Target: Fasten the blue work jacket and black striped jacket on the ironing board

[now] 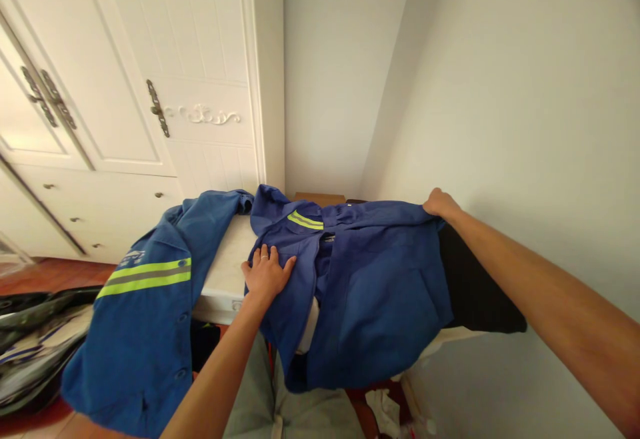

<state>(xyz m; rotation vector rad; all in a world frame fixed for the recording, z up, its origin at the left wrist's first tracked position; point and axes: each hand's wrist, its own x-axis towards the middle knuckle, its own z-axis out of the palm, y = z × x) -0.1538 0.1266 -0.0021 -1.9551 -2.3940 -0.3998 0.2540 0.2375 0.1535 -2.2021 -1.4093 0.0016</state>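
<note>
Two hands are at work, well apart. The left hand (pixel 267 272) lies flat, fingers spread, a ring on one of them, pressing on the blue garment (pixel 385 292); the right hand (pixel 443 204) is clamped on its far right corner. So the garment lies between and below the hands, with one yellow-green and grey band (pixel 306 220) near its collar end. Its folds overlap, and I cannot tell how many layers there are.

Just beyond the left hand, a second blue garment (pixel 135 332) shows one band and three buttons; its lower edge is cut off. Between the two, a white tabletop (pixel 231 252) is partly visible. One black cloth (pixel 480 286) sticks out beneath the right side, mostly covered.

Farther out stands one white wardrobe (pixel 210 59) with three dark handles and four small knobs. A brown box (pixel 320 196) peeks from behind. At lower left, the contents of an open bag (pixel 45 346) are hard to make out.
</note>
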